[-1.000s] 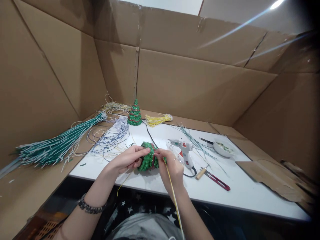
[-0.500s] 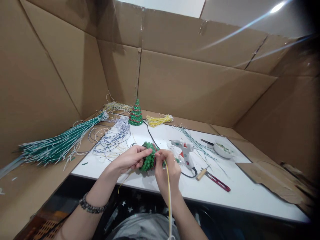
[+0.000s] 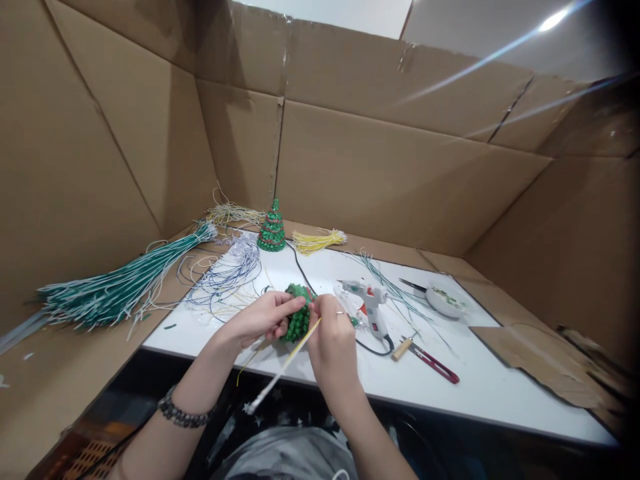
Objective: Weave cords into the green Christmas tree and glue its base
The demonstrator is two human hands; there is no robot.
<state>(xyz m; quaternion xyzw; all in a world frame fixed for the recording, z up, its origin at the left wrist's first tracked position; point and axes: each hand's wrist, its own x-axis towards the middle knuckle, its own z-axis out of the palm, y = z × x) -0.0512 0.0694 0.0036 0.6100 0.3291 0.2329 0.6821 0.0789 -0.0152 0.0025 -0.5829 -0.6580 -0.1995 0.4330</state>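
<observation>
A green beaded Christmas tree [image 3: 299, 324] lies on its side near the table's front edge, with a reddish band by its upper part. My left hand [image 3: 267, 317] grips its left side, thumb on top and fingers curled round it. Closed in a pinch at the tree's right side, my right hand [image 3: 331, 343] has a yellow-and-white strand [image 3: 286, 367] coming out from its fingers. That strand slants down to the left, past the table edge; its far end is blurred. My right fingertips are partly hidden.
Behind stands a finished-looking beaded tree [image 3: 273, 230]. A glue gun [image 3: 374, 312], an awl [image 3: 403, 349], red-handled thread snips [image 3: 435, 363] and a white bowl [image 3: 447, 304] lie right. Yellow [image 3: 319, 241], green [image 3: 135, 277] and blue-white strands [image 3: 230, 273] lie about. Cardboard walls [image 3: 400, 167] enclose the table.
The yellow-and-white strand has swung from hanging below my right wrist to slanting left beneath the tree. My right hand has turned, its back now showing more; my left hand stays put.
</observation>
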